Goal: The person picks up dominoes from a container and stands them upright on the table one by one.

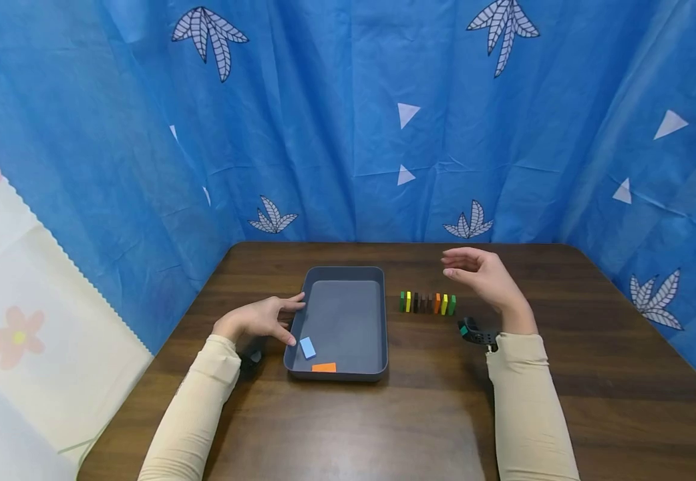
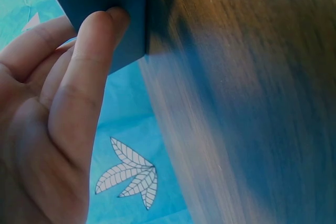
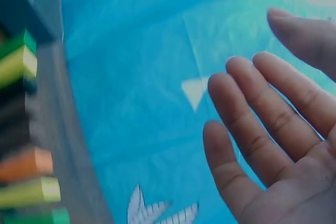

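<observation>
My left hand (image 1: 262, 318) is at the left wall of a dark grey tray (image 1: 342, 377). Its thumb and fingertips touch the outside of that wall in the left wrist view, with the fingers fairly straight. Inside the tray lie a light blue block (image 1: 308, 348) near the left wall and an orange block (image 1: 324, 367) against the front wall. Right of the tray, several thin coloured blocks (image 1: 437, 303) stand upright in a spaced row: green, yellow, dark, brown and orange. My right hand (image 1: 485, 275) hovers beyond the right end of this row, fingers spread loosely, holding nothing.
Everything stands on a dark wood-grain table (image 1: 420, 427). Blue curtains (image 1: 348, 133) with leaf and triangle prints hang behind the table and on the right. A pale floral cloth (image 1: 29, 374) hangs at the left. Dark camera straps (image 1: 477, 334) sit on the wrists.
</observation>
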Action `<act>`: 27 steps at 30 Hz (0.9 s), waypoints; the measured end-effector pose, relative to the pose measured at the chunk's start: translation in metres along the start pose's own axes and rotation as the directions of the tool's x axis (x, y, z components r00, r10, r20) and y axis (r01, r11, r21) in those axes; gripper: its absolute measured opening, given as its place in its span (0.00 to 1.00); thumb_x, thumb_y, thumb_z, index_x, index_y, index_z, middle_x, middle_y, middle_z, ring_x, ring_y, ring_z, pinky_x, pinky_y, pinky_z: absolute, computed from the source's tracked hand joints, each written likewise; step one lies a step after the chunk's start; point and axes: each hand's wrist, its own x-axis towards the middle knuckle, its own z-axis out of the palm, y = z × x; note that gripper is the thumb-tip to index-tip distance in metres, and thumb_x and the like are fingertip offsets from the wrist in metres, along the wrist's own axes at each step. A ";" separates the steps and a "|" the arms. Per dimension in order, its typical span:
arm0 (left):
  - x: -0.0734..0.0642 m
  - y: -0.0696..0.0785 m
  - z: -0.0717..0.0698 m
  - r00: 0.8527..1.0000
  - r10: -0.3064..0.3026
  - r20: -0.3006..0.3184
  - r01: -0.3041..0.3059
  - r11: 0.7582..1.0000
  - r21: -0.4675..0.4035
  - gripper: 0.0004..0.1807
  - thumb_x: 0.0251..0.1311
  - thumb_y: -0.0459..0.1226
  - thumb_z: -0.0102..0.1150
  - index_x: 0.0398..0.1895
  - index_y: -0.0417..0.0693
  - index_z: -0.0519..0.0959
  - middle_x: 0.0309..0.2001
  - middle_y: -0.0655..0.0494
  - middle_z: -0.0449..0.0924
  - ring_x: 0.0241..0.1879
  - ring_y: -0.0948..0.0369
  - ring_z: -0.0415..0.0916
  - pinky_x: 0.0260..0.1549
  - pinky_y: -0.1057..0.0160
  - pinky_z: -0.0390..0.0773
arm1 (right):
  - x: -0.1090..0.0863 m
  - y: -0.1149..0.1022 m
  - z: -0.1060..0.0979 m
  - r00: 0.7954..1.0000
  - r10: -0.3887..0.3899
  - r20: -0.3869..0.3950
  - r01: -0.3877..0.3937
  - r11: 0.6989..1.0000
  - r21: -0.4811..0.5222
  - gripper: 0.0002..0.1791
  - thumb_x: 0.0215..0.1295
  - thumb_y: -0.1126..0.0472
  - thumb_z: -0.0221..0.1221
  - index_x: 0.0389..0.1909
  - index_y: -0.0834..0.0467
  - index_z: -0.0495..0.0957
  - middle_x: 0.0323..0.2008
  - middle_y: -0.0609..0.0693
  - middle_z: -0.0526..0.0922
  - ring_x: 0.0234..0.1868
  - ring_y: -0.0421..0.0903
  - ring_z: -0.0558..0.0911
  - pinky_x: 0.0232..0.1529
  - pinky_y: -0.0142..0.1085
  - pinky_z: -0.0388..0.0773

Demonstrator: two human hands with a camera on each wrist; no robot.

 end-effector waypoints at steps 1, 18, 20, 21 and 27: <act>-0.001 0.000 0.000 1.000 0.000 -0.001 0.000 1.000 -0.003 0.54 0.50 0.36 0.77 0.77 0.34 0.55 0.81 0.42 0.40 0.69 0.38 0.67 0.59 0.53 0.80 | 0.003 -0.004 0.004 1.000 -0.015 0.010 0.015 1.000 0.015 0.24 0.69 0.57 0.63 0.61 0.64 0.76 0.57 0.64 0.81 0.47 0.30 0.82 0.49 0.21 0.80; 0.002 -0.003 0.002 1.000 0.002 0.000 -0.002 1.000 0.007 0.53 0.51 0.37 0.77 0.76 0.33 0.55 0.81 0.41 0.40 0.69 0.39 0.68 0.61 0.51 0.78 | 0.054 -0.060 0.113 0.950 -0.127 0.285 0.092 0.987 0.133 0.20 0.65 0.65 0.65 0.57 0.65 0.79 0.54 0.61 0.84 0.52 0.53 0.84 0.53 0.42 0.85; 0.004 -0.003 0.001 1.000 -0.003 -0.001 0.003 1.000 0.007 0.53 0.51 0.37 0.77 0.76 0.33 0.55 0.81 0.41 0.41 0.68 0.39 0.68 0.61 0.51 0.78 | 0.058 -0.062 0.122 0.937 -0.142 0.318 0.101 0.985 0.143 0.20 0.65 0.66 0.65 0.58 0.66 0.79 0.54 0.61 0.84 0.53 0.53 0.84 0.54 0.42 0.84; 0.004 -0.003 0.001 1.000 -0.007 -0.003 0.007 1.000 0.007 0.53 0.51 0.38 0.77 0.76 0.33 0.55 0.81 0.41 0.41 0.68 0.39 0.69 0.60 0.51 0.78 | 0.061 -0.062 0.127 0.932 -0.146 0.333 0.103 0.984 0.142 0.20 0.65 0.67 0.65 0.58 0.66 0.79 0.54 0.61 0.84 0.53 0.53 0.84 0.55 0.42 0.84; 0.004 -0.002 0.000 1.000 -0.022 -0.006 0.022 1.000 0.016 0.53 0.51 0.40 0.77 0.77 0.35 0.56 0.81 0.43 0.42 0.68 0.39 0.70 0.60 0.50 0.79 | 0.071 -0.059 0.158 0.886 -0.156 0.437 0.113 0.986 0.124 0.21 0.64 0.66 0.66 0.57 0.67 0.79 0.52 0.62 0.84 0.53 0.53 0.84 0.55 0.41 0.84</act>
